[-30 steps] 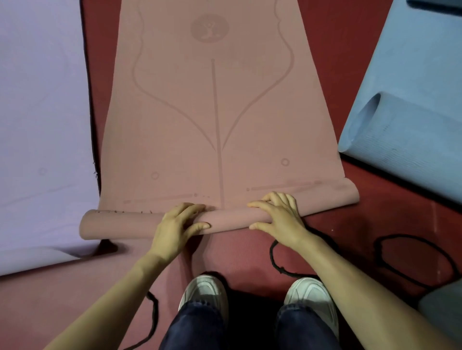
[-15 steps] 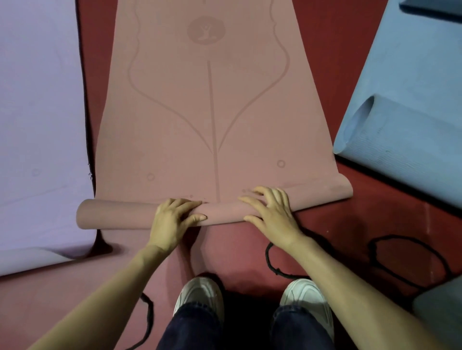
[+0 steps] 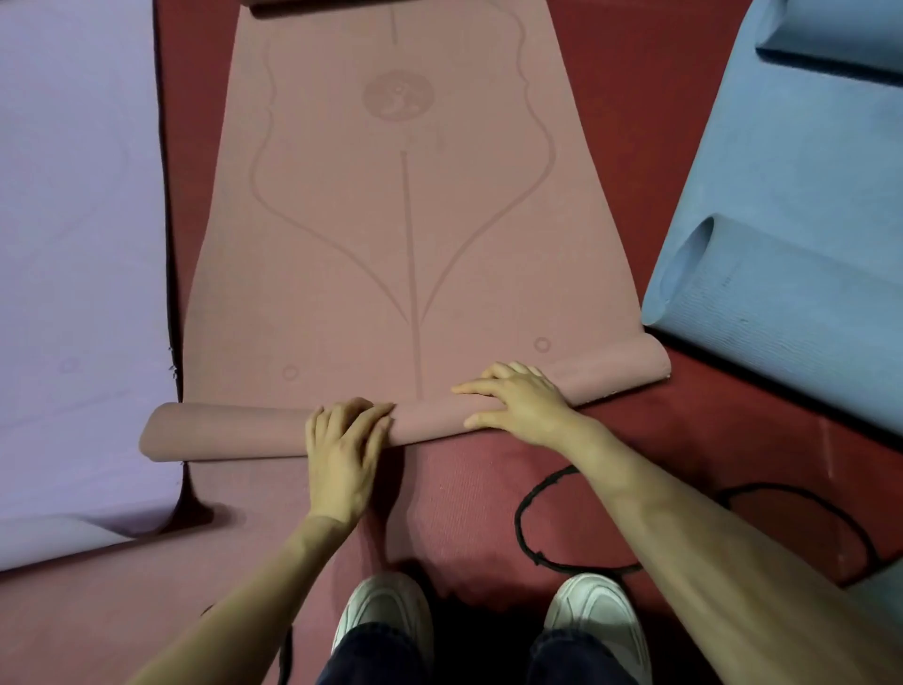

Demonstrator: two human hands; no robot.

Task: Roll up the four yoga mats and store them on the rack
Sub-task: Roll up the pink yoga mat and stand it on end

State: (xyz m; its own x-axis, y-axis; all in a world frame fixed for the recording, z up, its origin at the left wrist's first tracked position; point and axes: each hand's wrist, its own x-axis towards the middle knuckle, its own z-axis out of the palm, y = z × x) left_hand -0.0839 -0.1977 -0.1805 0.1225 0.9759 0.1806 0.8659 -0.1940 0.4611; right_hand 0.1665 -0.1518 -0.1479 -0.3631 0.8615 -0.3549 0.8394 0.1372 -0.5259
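Note:
A pink yoga mat (image 3: pixel 405 234) with a printed line pattern lies flat on the red floor ahead of me. Its near end is wound into a thin roll (image 3: pixel 234 432) lying crosswise. My left hand (image 3: pixel 342 454) grips the roll left of its middle, fingers curled over the top. My right hand (image 3: pixel 520 406) presses on the roll right of the middle, fingers spread fairly straight and thumb on the near side. A purple mat (image 3: pixel 73 244) lies flat to the left. A blue mat (image 3: pixel 801 205) lies to the right, both its ends curled up.
Black cord loops (image 3: pixel 532 528) lie on the red floor (image 3: pixel 723 440) by my right forearm. My two white shoes (image 3: pixel 386 616) stand just behind the roll. The pink mat's far end (image 3: pixel 312 6) curls up at the top edge. A grey-blue object (image 3: pixel 879 591) shows at the lower right.
The pink roll has moved forward over the mat, closer to the two small printed circles. Both hands stayed on it and shifted their fingers. The view has tilted up.

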